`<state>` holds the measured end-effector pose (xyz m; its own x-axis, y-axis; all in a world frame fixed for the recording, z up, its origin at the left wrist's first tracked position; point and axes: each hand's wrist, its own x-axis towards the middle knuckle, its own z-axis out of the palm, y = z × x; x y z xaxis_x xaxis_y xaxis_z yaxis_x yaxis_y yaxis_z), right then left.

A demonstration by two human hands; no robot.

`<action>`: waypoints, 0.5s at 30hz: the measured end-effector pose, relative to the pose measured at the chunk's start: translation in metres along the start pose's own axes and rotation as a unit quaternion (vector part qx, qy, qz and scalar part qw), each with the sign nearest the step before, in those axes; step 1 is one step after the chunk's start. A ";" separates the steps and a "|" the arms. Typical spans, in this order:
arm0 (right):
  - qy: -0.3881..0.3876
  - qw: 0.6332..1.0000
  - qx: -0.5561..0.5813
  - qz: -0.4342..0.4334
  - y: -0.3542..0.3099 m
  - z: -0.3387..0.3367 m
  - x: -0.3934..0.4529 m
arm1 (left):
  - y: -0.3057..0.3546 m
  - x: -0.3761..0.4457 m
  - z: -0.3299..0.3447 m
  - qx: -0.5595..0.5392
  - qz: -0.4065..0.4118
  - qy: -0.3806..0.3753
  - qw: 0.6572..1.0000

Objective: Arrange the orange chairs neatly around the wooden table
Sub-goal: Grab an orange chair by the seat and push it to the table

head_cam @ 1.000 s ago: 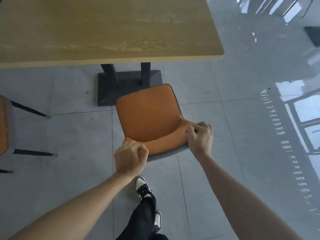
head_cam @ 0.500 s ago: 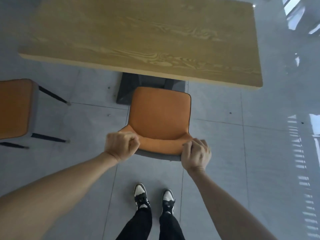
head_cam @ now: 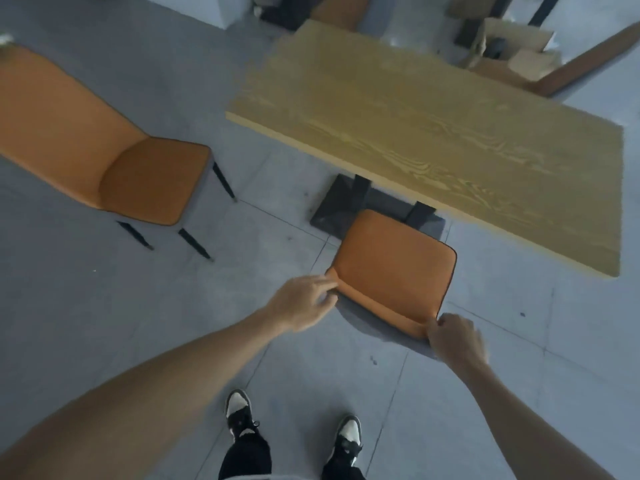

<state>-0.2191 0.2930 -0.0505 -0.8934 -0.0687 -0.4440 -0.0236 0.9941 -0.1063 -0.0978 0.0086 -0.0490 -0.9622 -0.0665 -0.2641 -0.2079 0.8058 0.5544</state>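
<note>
We have both hands at the top edge of the backrest of the orange padded chair with dark piping (head_cam: 393, 268). Our left hand (head_cam: 304, 301) lies at the backrest's left corner with the fingers loosely extended, touching the edge rather than wrapped round it; blur keeps us from telling whether it has a real hold. Our right hand (head_cam: 453, 337) is curled over the right corner, fingers closed on the edge.

This chair stands just below us, its seat pointing away from us toward the light wooden rectangular surface (head_cam: 433, 133). The front of the seat reaches the near long edge of the surface and sits over the black metal pedestal base (head_cam: 332, 206). The surface's long axis runs from upper left to lower right, and the chair's back edge lies roughly parallel to it.

Our black-and-white sneakers (head_cam: 239, 410) stand on the grey tiled floor (head_cam: 104, 323) behind the chair.

A second orange padded chair with thin black legs (head_cam: 114, 161) stands well apart to the left, its seat pointing right, toward the surface's short end.

Beyond the far side of the surface are open brown cardboard boxes (head_cam: 512, 53).

We can read no writing or labels.
</note>
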 end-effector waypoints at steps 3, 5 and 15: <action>-0.020 0.998 0.030 -0.045 -0.067 -0.019 -0.013 | -0.051 -0.043 -0.042 0.000 -0.074 0.002 0.997; -0.015 0.994 0.068 -0.081 -0.124 -0.024 -0.030 | -0.095 -0.073 -0.072 -0.001 -0.110 0.012 0.994; -0.004 0.956 0.014 -0.292 -0.463 0.004 -0.138 | -0.301 -0.201 -0.265 0.018 -0.149 0.132 0.980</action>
<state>-0.0835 -0.1583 0.0568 -0.7283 -0.6118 -0.3086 -0.5054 0.7837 -0.3611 0.1117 -0.3764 0.0459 -0.8724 -0.4485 -0.1943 -0.4852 0.7470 0.4545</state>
